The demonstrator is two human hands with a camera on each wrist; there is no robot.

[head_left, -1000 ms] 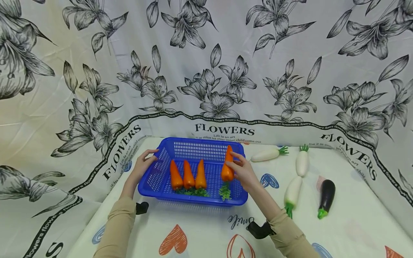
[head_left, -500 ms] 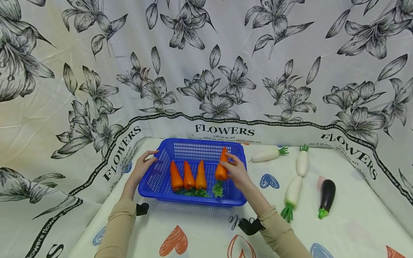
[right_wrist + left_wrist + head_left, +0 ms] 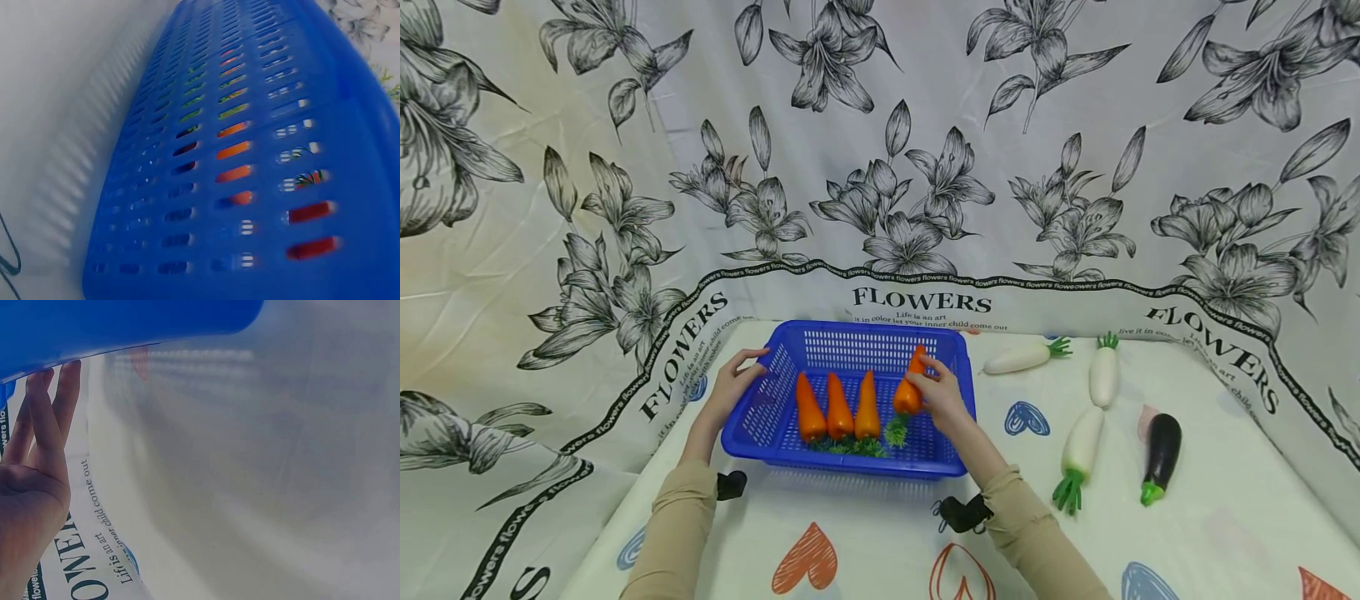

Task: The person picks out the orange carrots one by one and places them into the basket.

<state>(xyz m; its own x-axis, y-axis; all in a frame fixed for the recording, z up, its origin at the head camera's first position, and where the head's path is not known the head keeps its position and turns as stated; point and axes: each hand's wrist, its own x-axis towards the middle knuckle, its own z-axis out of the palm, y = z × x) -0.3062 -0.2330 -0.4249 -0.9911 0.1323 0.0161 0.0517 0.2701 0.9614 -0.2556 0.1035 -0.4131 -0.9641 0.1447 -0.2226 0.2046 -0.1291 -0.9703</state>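
Observation:
My right hand (image 3: 942, 395) pinches an orange carrot (image 3: 908, 397) with a leafy green top, over the right part of a blue plastic basket (image 3: 850, 463). Three more carrots (image 3: 839, 408) lie side by side in the basket, tips toward the back and leaves toward the front. At the basket's left rim rests my left hand (image 3: 735, 385); in the left wrist view its fingers (image 3: 66, 394) reach up, fairly straight, to the rim's edge. From the right wrist, the slotted basket wall (image 3: 206, 156) fills the view and hides the right hand; orange and green show through the slots.
Right of the basket lie three white radishes, one at the back (image 3: 1017, 358), one upright in view (image 3: 1102, 380) and one nearer (image 3: 1082, 443). An eggplant (image 3: 1162, 447) lies farther right. A flower-print cloth (image 3: 925, 233) hangs behind the table.
My right hand has moved left with the carrot, bringing it closer to the three lying carrots, and slightly tilted it. The left hand stays at the basket rim.

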